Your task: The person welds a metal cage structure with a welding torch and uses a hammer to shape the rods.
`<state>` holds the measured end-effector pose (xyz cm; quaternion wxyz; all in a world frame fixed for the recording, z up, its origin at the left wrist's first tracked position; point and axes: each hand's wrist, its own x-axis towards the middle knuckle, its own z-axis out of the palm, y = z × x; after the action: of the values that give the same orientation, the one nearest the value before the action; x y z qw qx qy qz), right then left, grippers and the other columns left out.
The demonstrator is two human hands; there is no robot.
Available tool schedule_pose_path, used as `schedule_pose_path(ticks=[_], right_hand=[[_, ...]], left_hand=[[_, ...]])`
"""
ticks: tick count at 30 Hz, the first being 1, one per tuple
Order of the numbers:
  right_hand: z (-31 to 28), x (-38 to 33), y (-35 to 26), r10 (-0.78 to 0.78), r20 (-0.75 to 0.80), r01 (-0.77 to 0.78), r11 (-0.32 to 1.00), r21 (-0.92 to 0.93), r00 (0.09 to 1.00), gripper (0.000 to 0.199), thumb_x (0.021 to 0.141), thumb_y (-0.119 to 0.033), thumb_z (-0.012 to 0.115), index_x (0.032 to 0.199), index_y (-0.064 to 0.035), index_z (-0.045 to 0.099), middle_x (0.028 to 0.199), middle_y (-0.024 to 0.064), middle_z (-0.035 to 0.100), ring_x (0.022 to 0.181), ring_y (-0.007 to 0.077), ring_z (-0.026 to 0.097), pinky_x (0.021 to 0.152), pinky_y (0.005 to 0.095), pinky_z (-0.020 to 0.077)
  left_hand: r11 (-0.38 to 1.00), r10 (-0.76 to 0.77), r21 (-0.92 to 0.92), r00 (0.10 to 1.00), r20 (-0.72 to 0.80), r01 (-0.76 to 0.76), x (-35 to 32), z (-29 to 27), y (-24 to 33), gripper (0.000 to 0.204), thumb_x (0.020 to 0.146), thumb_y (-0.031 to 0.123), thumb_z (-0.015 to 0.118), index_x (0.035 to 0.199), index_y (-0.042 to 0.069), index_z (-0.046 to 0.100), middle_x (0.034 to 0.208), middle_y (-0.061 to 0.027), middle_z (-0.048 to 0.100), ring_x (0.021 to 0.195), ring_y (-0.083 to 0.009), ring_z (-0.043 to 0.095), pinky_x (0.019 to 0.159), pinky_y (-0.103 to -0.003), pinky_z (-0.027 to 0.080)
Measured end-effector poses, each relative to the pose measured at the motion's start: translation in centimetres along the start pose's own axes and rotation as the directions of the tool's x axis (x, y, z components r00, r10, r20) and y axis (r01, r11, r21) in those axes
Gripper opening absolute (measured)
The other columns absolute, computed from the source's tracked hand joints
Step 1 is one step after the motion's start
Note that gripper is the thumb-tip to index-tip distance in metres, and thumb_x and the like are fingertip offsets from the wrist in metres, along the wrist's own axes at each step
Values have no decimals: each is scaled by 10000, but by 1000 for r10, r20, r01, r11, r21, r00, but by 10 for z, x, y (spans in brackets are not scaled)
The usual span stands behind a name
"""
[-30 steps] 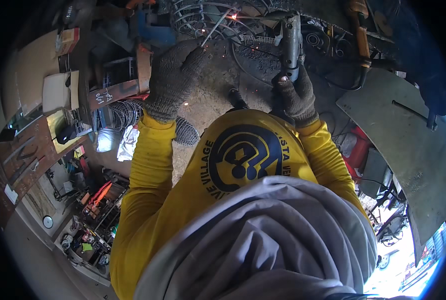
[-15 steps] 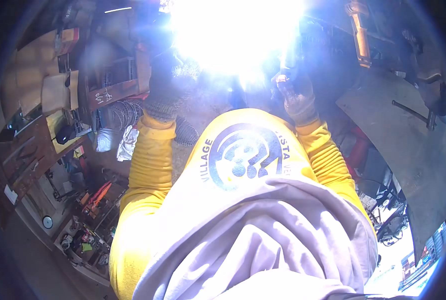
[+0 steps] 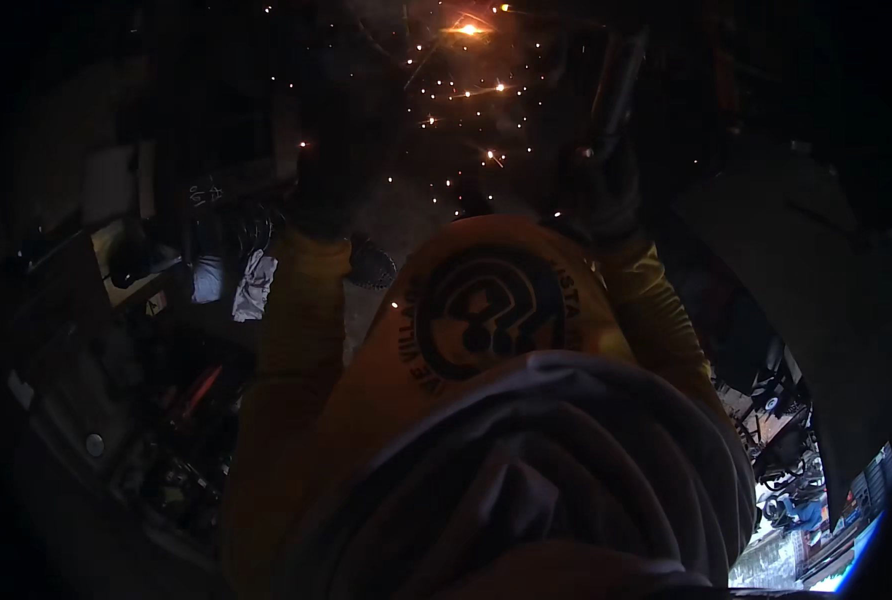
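At the top middle, a small glowing weld spot (image 3: 469,29) burns orange, and loose sparks (image 3: 467,94) fall below it toward my body. The metal around the spot is lost in the dark. My right hand (image 3: 611,195), in a grey work glove, is closed at the lower end of a grey, tube-shaped welding handle (image 3: 621,85) that slants up to the right. To the left of the sparks, my gloved left hand (image 3: 318,195) is a dim shape above the yellow cuff. Its fingers, and anything they touch, are hidden in darkness.
A large dark metal sheet (image 3: 776,250) stands on the right. Crumpled white cloths (image 3: 255,285) and a yellow-topped bench (image 3: 121,265) lie to the left. A shoe (image 3: 373,262) shows beside my left sleeve. Clutter (image 3: 791,440) fills the bright lower right.
The blinding white-blue arc at the top has gone out, leaving an orange glow and scattered sparks. The whole picture has turned dark. My arms have hardly moved.
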<state>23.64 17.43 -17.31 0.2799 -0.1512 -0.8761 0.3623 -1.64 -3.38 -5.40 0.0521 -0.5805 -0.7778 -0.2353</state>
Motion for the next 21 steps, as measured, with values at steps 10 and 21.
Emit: schedule_pose_path(ticks=[10,21], right_hand=[[-13,20,-50,428,200,-418,512,750,882,524,1001,-342,652,1343,27,505,887,8,637,760,81,585,699,245,489],[-13,16,-48,459,215,-481,606,633,862,423,988,-283,657,1291,-10,546,945,58,662,820,140,633,752,278,531]], left_hand=[[968,-118,-223,993,6,117,20,-9,21,258,899,171,757,1088,2,705,924,-125,738,803,-253,719,723,-352,554],[878,-341,-307,930,137,367,17,-11,26,313,896,204,771,1141,21,710,1027,-134,736,860,-235,718,739,-335,559]])
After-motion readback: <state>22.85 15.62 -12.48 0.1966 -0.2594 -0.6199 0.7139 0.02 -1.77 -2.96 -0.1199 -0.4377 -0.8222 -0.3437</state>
